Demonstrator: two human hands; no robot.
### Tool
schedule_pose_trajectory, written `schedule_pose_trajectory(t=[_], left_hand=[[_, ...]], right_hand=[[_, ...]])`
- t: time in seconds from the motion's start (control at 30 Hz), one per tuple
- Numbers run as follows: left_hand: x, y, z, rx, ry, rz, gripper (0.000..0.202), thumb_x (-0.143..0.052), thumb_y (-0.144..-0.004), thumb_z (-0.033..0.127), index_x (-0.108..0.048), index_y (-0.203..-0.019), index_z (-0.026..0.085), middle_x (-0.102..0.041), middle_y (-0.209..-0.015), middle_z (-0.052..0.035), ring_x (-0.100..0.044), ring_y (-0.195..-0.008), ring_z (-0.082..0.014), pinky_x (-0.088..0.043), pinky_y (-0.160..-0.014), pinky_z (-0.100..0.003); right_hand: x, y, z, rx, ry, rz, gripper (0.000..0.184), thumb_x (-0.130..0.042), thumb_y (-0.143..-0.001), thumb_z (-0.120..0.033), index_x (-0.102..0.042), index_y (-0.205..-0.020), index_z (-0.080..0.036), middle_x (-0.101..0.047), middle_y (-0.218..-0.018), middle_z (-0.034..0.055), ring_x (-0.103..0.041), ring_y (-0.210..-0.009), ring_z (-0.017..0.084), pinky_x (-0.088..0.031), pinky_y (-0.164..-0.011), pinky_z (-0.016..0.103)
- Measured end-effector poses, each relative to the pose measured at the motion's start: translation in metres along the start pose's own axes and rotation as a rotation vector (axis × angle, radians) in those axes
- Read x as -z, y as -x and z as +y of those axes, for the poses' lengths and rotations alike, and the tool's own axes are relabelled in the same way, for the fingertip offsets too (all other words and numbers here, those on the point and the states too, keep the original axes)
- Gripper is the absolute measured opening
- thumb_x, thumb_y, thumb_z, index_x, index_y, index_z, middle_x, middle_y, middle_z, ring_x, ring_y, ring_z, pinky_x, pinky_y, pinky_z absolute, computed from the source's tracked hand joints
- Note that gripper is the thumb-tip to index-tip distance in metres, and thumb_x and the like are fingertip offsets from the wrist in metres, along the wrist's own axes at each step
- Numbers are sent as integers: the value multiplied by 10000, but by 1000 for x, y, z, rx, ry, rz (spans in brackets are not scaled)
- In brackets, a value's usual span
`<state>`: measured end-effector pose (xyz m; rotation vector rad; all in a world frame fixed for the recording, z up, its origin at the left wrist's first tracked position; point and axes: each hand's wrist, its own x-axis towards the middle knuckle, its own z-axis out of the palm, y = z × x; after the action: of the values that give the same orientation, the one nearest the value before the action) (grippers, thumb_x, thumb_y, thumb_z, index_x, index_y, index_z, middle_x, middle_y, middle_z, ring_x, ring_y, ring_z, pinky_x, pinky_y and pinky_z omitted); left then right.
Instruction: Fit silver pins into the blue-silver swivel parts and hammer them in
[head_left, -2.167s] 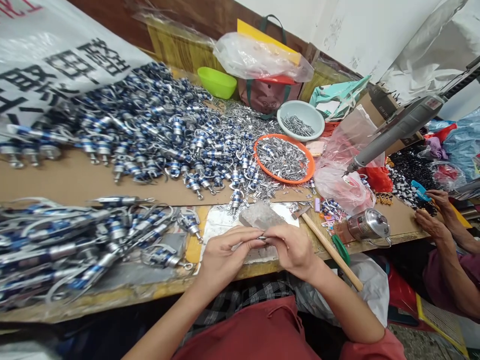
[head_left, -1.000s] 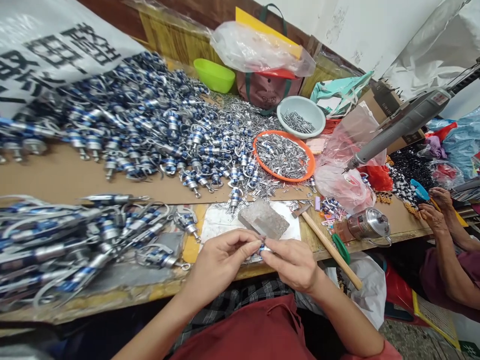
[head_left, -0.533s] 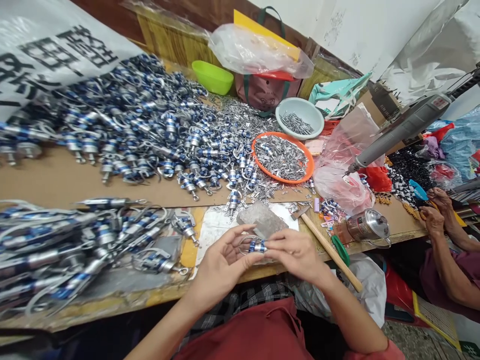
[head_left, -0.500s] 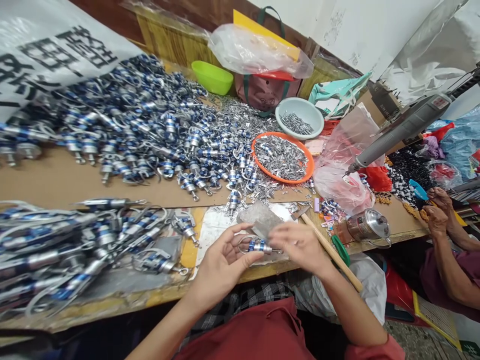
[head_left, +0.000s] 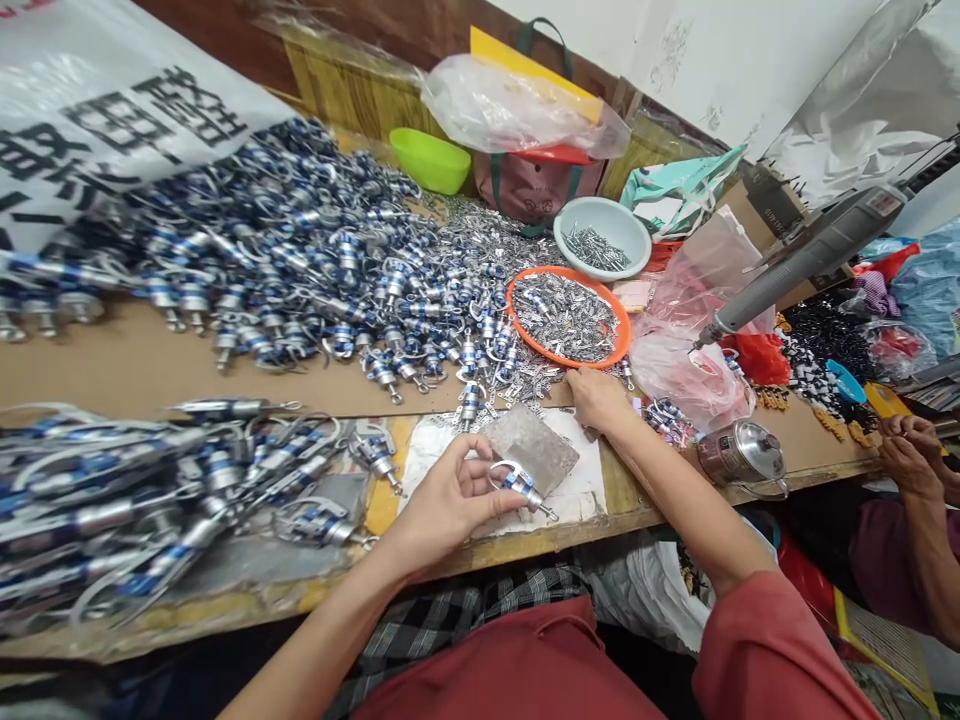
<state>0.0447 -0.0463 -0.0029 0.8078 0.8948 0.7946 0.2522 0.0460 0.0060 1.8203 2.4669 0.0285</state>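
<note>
My left hand [head_left: 448, 500] pinches a small blue-and-silver metal clasp [head_left: 517, 483] over a grey stone block [head_left: 534, 447] at the bench's front edge. My right hand [head_left: 598, 398] reaches forward past the block, fingers curled down onto loose silver bits just below the orange tray [head_left: 622, 314] of silver parts. What its fingers hold, if anything, is hidden. It covers the place where the wooden-handled hammer lay.
Big heaps of blue-and-silver clasps [head_left: 300, 260] cover the cardboard to the left. A pale bowl of screws [head_left: 600, 235], a green bowl [head_left: 430, 160], plastic bags, a metal pot [head_left: 739, 452] and a hanging grey power tool [head_left: 802, 258] stand right. Another person's hands [head_left: 911, 445] work at far right.
My right hand let go of the clasp and reached forward to the loose parts below the orange tray. My left hand kept the clasp and moved slightly forward.
</note>
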Motion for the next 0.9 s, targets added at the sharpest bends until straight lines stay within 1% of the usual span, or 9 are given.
schedule_pose_trajectory(t=[0.13, 0.2, 0.27, 0.3, 0.4, 0.6, 0.7, 0.83, 0.9], left_hand=[[-1, 0, 0, 4, 21, 24, 556, -798, -480, 209, -330, -779, 225, -602, -655, 89, -652, -575, -122, -504, -549, -215], [-2, 0, 2, 11, 24, 19, 551, -797, -482, 208, -330, -774, 224, -610, -650, 84, -657, -581, -131, -499, -542, -215], [-3, 0, 3, 13, 37, 6, 544, -794, -490, 209, -331, -775, 224, -613, -647, 83, -655, -592, -131, -501, -554, -219], [-2, 0, 2, 8, 43, -4, 540, -791, -497, 209, -332, -780, 223, -611, -644, 85, -649, -592, -125, -502, -560, -221], [0, -1, 0, -26, 38, -25, 525, -782, -516, 198, -337, -794, 220, -604, -633, 87, -619, -584, -100, -495, -567, -210], [3, -4, -6, -46, 14, -32, 521, -781, -524, 188, -350, -816, 212, -597, -628, 84, -584, -588, -82, -487, -577, -201], [3, -3, -7, -40, 25, -22, 526, -785, -516, 177, -353, -814, 210, -599, -634, 90, -570, -579, -64, -486, -582, -186], [1, -2, -4, -31, 27, -15, 528, -789, -505, 176, -361, -811, 208, -601, -627, 93, -591, -580, -67, -489, -579, -175], [0, -1, -2, -15, 33, -6, 536, -793, -493, 184, -366, -817, 208, -602, -634, 94, -622, -596, -87, -505, -589, -192]], right_hand=[[8, 13, 1, 33, -124, 49, 215, -527, -763, -92, -637, -933, -167, -665, -868, 50, -614, -788, 158, -461, -684, 236], [12, 30, -9, 100, -336, 161, 155, -537, -795, -146, -651, -896, -173, -675, -824, 23, -615, -729, 123, -474, -664, 213], [13, 51, -24, 215, -578, 318, 112, -551, -809, -197, -662, -809, -175, -678, -759, 17, -615, -681, 116, -486, -640, 220], [12, 60, -33, 280, -638, 392, 126, -542, -815, -199, -664, -786, -182, -682, -755, 20, -617, -691, 121, -489, -648, 233], [5, 78, -53, 440, -584, 535, 190, -483, -826, -142, -665, -819, -197, -691, -788, 29, -618, -735, 131, -481, -663, 261], [-4, 85, -57, 545, -359, 599, 217, -424, -867, -139, -629, -930, -170, -688, -822, 44, -601, -786, 150, -447, -634, 275], [-3, 94, -59, 559, -268, 556, 240, -402, -877, -123, -604, -1004, -148, -677, -917, 64, -579, -855, 177, -453, -673, 303], [-4, 112, -63, 425, -317, 469, 321, -364, -885, -111, -543, -1146, -165, -617, -1051, 90, -537, -988, 196, -465, -792, 345], [-6, 122, -56, 319, -380, 508, 374, -346, -884, -99, -505, -1204, -211, -563, -1127, 95, -513, -1058, 191, -461, -840, 351]])
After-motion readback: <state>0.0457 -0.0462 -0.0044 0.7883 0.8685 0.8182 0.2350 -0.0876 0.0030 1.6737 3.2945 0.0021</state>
